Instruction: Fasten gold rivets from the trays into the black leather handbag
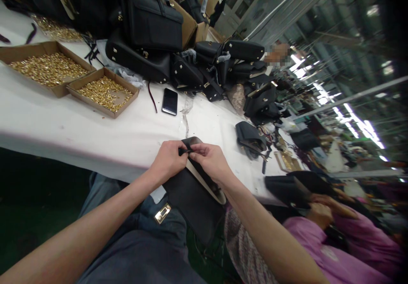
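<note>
A black handbag (191, 195) rests tilted against my lap at the table's edge, its pale-lined opening showing. My left hand (168, 158) is closed at the bag's upper end, pinching a small dark piece there. Right beside it, my right hand (208, 158) pinches at the same spot with thumb and fingers. The fingertips of both hands nearly meet, and they partly hide the piece, so its exact kind is unclear. A gold clasp plate (162, 213) hangs at the bag's lower left, over my jeans.
Two cardboard trays (60, 91) of small gold fittings stand at the left on the white-covered table (134, 137). A phone (170, 102) lies farther back. Several black handbags (156, 25) are piled behind. At the right, a co-worker in pink (338, 250) handles a black bag (287, 190).
</note>
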`<state>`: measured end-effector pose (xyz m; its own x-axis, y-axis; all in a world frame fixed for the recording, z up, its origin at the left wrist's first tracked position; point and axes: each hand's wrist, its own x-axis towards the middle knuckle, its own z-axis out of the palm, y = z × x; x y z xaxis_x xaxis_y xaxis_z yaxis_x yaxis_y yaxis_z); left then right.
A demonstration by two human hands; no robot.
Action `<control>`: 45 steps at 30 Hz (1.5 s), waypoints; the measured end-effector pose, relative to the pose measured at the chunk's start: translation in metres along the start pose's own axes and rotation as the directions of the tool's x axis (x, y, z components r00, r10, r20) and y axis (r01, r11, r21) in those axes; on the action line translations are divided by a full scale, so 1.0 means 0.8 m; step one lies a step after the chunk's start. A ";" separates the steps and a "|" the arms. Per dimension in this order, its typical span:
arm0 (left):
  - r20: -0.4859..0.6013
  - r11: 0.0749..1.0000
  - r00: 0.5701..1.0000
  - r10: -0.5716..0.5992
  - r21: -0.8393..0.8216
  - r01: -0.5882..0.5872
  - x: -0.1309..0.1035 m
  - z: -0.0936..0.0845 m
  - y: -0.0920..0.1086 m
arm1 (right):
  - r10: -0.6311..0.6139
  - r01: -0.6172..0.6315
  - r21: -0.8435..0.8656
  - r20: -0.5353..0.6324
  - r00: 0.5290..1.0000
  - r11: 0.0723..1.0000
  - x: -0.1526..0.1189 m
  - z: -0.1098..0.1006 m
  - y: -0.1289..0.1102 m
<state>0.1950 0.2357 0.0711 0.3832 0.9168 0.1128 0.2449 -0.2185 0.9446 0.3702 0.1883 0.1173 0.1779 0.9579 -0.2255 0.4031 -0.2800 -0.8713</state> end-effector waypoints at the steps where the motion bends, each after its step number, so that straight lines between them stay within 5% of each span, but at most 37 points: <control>1: 0.000 1.000 1.000 -0.010 -0.002 0.010 0.001 0.000 0.000 | 0.012 -0.012 0.021 0.015 1.000 1.000 -0.001 -0.001 -0.001; 22: 0.066 0.971 0.983 -0.173 -0.154 0.181 0.005 -0.019 0.007 | -0.031 0.034 -0.043 0.068 0.997 0.999 0.004 -0.005 -0.012; 45: 0.119 0.959 0.977 -0.180 -0.199 0.201 0.011 -0.024 0.000 | 0.014 -0.010 -0.043 0.085 0.996 0.999 0.023 -0.005 -0.017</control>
<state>0.1811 0.2505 0.0780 0.4359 0.8949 -0.0961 0.1346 0.0408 0.9901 0.3719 0.2096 0.1268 0.1063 0.9558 -0.2741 0.4395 -0.2925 -0.8493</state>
